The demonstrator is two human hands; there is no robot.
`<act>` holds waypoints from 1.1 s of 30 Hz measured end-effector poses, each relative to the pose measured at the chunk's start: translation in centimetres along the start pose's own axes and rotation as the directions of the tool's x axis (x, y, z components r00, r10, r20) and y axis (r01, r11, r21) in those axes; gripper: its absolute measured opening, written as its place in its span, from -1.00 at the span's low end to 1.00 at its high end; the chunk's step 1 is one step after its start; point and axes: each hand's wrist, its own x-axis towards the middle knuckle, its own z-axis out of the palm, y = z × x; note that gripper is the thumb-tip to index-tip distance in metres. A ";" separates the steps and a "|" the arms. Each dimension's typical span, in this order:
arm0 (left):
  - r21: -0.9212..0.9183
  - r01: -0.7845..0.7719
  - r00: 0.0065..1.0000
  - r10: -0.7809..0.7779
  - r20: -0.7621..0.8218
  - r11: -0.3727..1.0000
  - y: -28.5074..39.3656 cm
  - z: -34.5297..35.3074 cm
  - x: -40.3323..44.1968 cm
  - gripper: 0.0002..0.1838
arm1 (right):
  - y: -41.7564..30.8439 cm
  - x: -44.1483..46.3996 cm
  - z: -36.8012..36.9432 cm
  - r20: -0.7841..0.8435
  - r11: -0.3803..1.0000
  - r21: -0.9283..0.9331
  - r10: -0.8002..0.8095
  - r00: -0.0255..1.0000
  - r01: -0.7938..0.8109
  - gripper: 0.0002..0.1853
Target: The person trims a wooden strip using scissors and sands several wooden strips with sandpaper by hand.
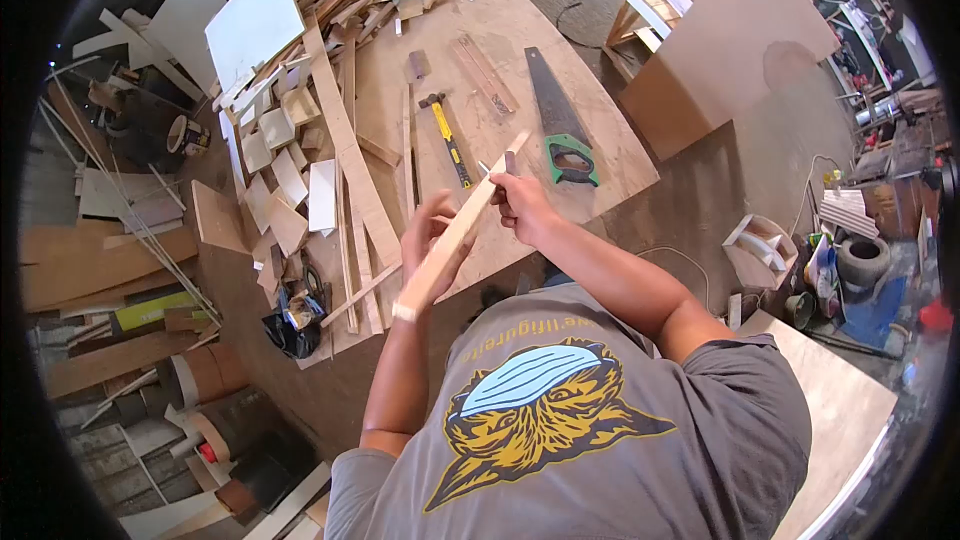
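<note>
A broad, smooth plywood sheet [610, 148], tan and flat, is seen under everything at centre. Its left side is covered by a heap of wood offcuts [289, 178]: long thin slats, square-cut blocks, pale and brown faces mixed. A white rectangular panel [255, 25] is leaned over the heap's far part. To the right, a handsaw [548, 95] is laid flat, dark tapered metal blade, green-and-black looped handle nearest the person. A long, straight-edged wooden strip [450, 245], light and grained, is held up at a slant above the sheet's near edge. Its upper part is gripped by the right hand [524, 206], fingers bent and closed; a small dark piece [510, 161] is seen at the fingers, type unclear. The strip's lower part is crossed by the left hand [432, 232], fingers loosely curled and parted; firmness of hold cannot be told, palm partly hidden. Between heap and saw, a yellow-and-black hammer [446, 140] and a small brownish block [418, 64] are laid flat.
</note>
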 end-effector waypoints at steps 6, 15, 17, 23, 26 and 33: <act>0.428 -0.139 0.967 0.216 -0.137 0.893 2.5 3.6 1.0 -0.64 | -0.6 1.8 0.8 -0.062 0.997 -0.074 0.033 0.998 -0.037 -0.78; -0.015 0.011 0.932 -0.016 -0.362 1.000 0.0 3.8 2.6 -0.76 | -2.3 0.7 -3.4 0.285 0.430 -0.525 -0.724 0.628 0.734 -0.78; -0.026 0.018 0.932 -0.026 -0.361 1.000 -0.2 3.8 2.4 -0.77 | -2.8 -0.4 -2.7 0.494 0.263 -0.500 -0.696 0.521 0.825 -0.64; 0.042 -0.045 0.938 0.057 -0.343 0.998 0.6 4.3 2.1 -0.70 | -3.2 4.6 -4.3 0.536 0.199 -0.641 -0.576 0.617 0.742 -0.59; 0.075 0.028 0.938 0.000 -0.346 0.997 1.1 4.2 1.9 -0.65 | -2.0 3.8 -4.2 0.653 0.126 -0.460 -0.623 0.431 0.879 -0.55; 0.080 0.032 0.936 -0.002 -0.351 0.996 0.7 3.7 1.2 -0.68 | -2.0 3.1 -4.0 0.675 0.153 -0.472 -0.571 0.467 0.868 -0.60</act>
